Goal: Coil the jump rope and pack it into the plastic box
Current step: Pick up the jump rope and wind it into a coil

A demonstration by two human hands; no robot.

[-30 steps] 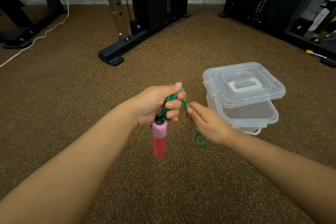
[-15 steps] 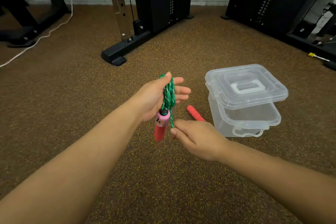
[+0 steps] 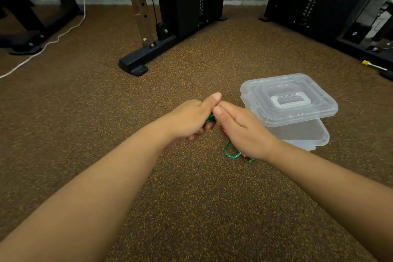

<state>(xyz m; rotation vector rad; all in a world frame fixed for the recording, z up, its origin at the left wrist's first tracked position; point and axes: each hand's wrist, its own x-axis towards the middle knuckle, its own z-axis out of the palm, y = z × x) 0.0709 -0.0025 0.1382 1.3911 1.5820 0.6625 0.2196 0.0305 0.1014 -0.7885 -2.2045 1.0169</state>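
Note:
My left hand (image 3: 191, 119) is closed around the coiled green jump rope (image 3: 209, 118); only a bit of green shows between the fingers. My right hand (image 3: 244, 132) presses against it thumb to thumb, and a loop of green rope (image 3: 230, 152) hangs below that hand. A sliver of red handle (image 3: 223, 132) peeks out under the right palm; the pink handle is hidden. The clear plastic box (image 3: 302, 136) sits on the floor just right of my hands, its clear lid (image 3: 287, 98) lying askew on top and leaving the near part uncovered.
Brown speckled gym floor all around. A black machine foot (image 3: 136, 66) lies ahead to the left, more black weight machines stand at the back and right, and a white cable (image 3: 51, 42) trails at far left.
Both hands have come together and dropped lower. The left hand, open half a second ago, has closed over the coil. The pink handle and the red handle on the floor are now hidden.

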